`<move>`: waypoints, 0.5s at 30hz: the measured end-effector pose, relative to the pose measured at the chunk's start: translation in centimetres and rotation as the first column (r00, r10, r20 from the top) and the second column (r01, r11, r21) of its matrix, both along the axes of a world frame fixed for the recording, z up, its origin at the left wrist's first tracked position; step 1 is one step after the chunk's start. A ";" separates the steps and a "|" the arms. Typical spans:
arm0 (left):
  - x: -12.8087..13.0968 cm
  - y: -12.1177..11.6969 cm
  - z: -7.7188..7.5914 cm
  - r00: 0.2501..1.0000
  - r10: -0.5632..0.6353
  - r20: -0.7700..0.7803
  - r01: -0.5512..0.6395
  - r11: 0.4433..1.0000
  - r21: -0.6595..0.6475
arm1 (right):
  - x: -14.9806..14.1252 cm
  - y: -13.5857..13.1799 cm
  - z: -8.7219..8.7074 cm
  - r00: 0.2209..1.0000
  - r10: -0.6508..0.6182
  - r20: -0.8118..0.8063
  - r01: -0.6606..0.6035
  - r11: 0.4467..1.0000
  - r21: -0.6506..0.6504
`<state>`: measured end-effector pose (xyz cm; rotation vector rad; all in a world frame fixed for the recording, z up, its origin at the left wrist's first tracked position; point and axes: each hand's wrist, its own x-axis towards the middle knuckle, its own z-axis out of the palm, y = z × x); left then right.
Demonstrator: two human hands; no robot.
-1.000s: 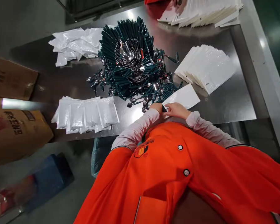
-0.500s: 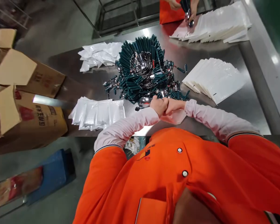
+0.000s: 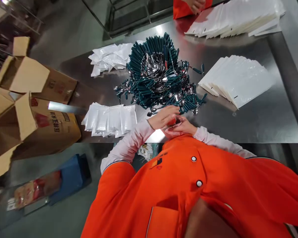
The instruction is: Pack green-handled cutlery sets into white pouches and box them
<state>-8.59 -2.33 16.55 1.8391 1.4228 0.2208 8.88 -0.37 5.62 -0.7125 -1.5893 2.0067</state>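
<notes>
At the table's front edge, close to my body, my two hands are together. My left hand (image 3: pixel 164 117) lies with its fingers stretched out to the right, beside the near rim of a big heap of spoons (image 3: pixel 151 92) with dark green handles. Just below it, my right hand (image 3: pixel 185 126) has bent fingers closed on a pale plastic bag (image 3: pixel 172 131), mostly hidden under the hands. A few loose spoons (image 3: pixel 152 111) lie just beyond my left wrist. To the right, flat white bags (image 3: pixel 248 79) are fanned out.
Filled white packets (image 3: pixel 109 120) lie in a row at the left, with more packets (image 3: pixel 111 56) behind. Open cardboard boxes (image 3: pixel 52 124) stand off the table's left end. Across the table, a co-worker's hand (image 3: pixel 196 5) is beside another fan of white bags (image 3: pixel 235 18).
My hands have come apart from a tight clasp and moved nearer my body. My left fingers have straightened. The co-worker's bundle of spoons has gone from view. The whole view has shifted slightly.
</notes>
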 end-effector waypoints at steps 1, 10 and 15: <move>0.4 -0.7 -1.0 0.998 0.008 0.055 -0.003 0.996 -0.092 | 0.3 -0.2 -0.6 1.000 0.016 0.011 -0.015 1.000 -0.018; -1.2 -1.9 -5.7 0.887 0.444 -0.127 -0.462 0.850 -0.253 | 3.4 2.1 -4.6 0.984 -0.052 0.168 0.060 0.997 -0.042; -0.6 -2.0 -4.6 0.862 0.459 -0.217 -0.457 0.887 0.062 | 3.1 1.7 -4.1 0.960 -0.215 0.176 0.207 0.976 0.066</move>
